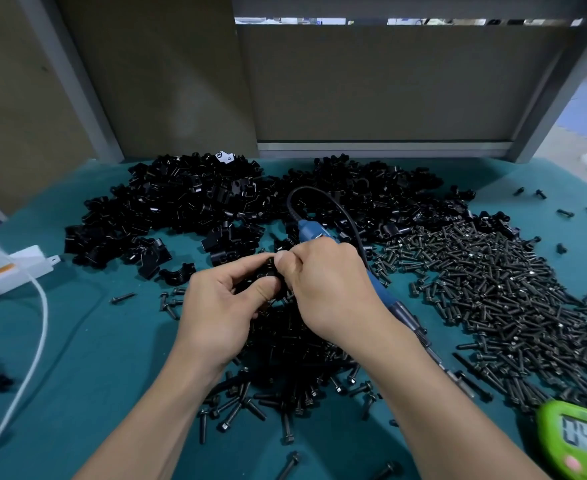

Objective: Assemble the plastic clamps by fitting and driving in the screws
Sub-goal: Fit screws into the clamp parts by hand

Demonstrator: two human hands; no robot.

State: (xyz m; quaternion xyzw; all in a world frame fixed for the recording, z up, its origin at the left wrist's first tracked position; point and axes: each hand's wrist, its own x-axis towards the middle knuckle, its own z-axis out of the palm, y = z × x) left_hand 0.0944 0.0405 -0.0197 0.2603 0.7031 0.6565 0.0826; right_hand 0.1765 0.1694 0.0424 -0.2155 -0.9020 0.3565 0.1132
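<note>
While both hands meet at the middle of the teal cloth-covered table [94,341], a small black plastic clamp [266,277] sits between them, so wrapped in fingers that only dark slivers show; its long axis and the way its opening faces cannot be made out. The left hand [219,306] grips it from 8 o'clock, fingers curled over the far side and thumb pressed across the near face. The right hand [330,285] comes in from 4 o'clock, thumb and forefinger closed tight in a pinch at the clamp's top edge; whether a screw lies inside that pinch is hidden. Under the right palm and forearm lies a blue electric screwdriver [314,233], its long axis running from 11 o'clock to 5 o'clock, cord end away from the person and the metal bit end nearer, at 5 o'clock; its middle is covered by the hand. Its black cord [319,194] loops at 12 o'clock over a broad heap of loose black clamp halves [188,199] spreading from 10 to 1 o'clock. A heap of dark flanged screws [493,289] fills 3 o'clock and runs on beneath the wrists. At 9 o'clock a white power strip [11,268] is cut off by the edge, its white cable [39,327] trailing to 7 o'clock. A green digital timer [579,441] at 5 o'clock is cropped, its digits only partly readable.
</note>
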